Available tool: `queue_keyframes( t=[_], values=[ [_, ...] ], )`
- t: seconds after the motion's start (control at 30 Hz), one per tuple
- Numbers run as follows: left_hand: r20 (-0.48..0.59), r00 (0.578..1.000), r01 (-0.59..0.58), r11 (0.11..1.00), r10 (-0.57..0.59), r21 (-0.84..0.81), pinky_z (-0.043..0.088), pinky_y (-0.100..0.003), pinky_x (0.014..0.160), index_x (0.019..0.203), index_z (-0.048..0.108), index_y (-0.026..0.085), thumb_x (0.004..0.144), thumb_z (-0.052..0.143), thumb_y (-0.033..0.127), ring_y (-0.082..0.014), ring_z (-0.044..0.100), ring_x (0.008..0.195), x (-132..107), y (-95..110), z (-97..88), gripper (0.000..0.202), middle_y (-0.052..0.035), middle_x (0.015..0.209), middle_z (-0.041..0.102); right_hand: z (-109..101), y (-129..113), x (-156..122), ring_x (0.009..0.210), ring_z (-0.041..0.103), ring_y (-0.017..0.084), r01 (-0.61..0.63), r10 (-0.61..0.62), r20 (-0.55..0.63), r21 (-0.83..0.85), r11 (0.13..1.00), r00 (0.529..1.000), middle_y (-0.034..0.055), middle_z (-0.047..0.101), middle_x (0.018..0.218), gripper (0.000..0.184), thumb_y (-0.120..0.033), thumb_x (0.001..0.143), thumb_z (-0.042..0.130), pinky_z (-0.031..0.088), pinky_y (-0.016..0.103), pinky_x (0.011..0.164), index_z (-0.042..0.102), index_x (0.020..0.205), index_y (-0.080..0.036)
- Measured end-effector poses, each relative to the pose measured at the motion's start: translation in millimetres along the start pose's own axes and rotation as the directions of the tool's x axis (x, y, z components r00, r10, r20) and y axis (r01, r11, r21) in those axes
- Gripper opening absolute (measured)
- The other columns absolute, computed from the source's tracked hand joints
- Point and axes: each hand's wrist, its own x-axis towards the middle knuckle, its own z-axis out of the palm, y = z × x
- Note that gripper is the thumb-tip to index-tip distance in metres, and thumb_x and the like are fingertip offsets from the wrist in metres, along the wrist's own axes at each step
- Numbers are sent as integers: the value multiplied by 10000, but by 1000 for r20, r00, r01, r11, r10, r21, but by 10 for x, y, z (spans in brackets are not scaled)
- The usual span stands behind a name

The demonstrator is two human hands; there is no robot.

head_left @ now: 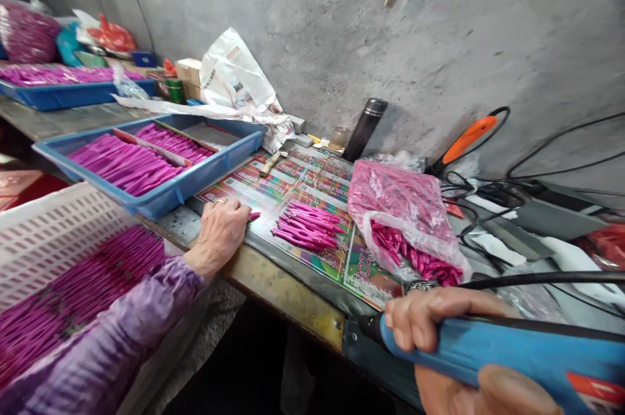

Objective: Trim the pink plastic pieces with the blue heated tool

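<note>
My left hand (221,238) rests on the front edge of the bench, its fingers curled down over a magenta stick-like piece (254,215). Only the tip of that piece shows beyond my fingertips. A blue corded electric screwdriver (493,353) lies in the grip of my right hand (430,324), its black nose pointing left over the bench edge. Between the hands, a small pile of slender magenta pieces (310,226) lies on a printed colourful sheet (288,174). Just beyond my right hand, a clear plastic bag (398,197) spills more magenta parts from its mouth.
A blue divided tray (170,197) of magenta pieces sits left, above a white basket (43,252) holding more. Behind are a small hammer (271,164), a black flask (365,129) and an orange-handled tool (469,139). Black cables (469,206) tangle at right.
</note>
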Motion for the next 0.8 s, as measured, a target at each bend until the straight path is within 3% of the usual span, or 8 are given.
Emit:
queue_keyframes(
  t=[0.1,0.17,0.33,0.5,0.8],
  values=[
    [-19,989,-146,978,145,-150,445,-341,793,1073,763,200,978,483,164,-237,645,915,151,287,-30,298,-97,993,705,29,-4,36,494,535,134,10,-11,-24,-12,1000,1000,-40,553,590,491,-718,803,697,506,308,521,621,835,-235],
    [-1,962,-267,939,274,-218,458,-346,800,1023,765,174,980,463,137,-233,637,909,257,534,-32,308,-102,970,689,21,-3,49,492,539,134,15,-15,-14,-1,1000,1000,-39,557,587,465,-695,812,705,505,307,520,631,839,-237],
    [5,907,-407,879,422,-248,469,-387,862,973,758,186,957,512,128,-236,625,933,478,999,34,253,-103,1013,672,-62,33,44,485,535,131,8,-8,-4,22,1000,1000,-39,560,583,487,-720,796,703,503,307,526,641,845,-239],
    [18,876,-462,849,482,-255,462,-439,874,962,755,174,988,501,176,-259,631,927,582,1128,137,255,-118,1028,666,-82,68,44,470,527,128,32,-30,-40,33,999,999,-42,549,569,487,-718,805,692,494,294,505,636,834,-235],
    [-5,865,-486,834,503,-260,424,-445,945,998,734,177,987,487,143,-264,623,1028,568,1124,200,249,-108,1079,678,-104,57,52,475,515,127,8,-9,-87,-4,1000,996,-46,544,577,531,-756,768,703,484,295,511,614,796,-234]
  ],
)
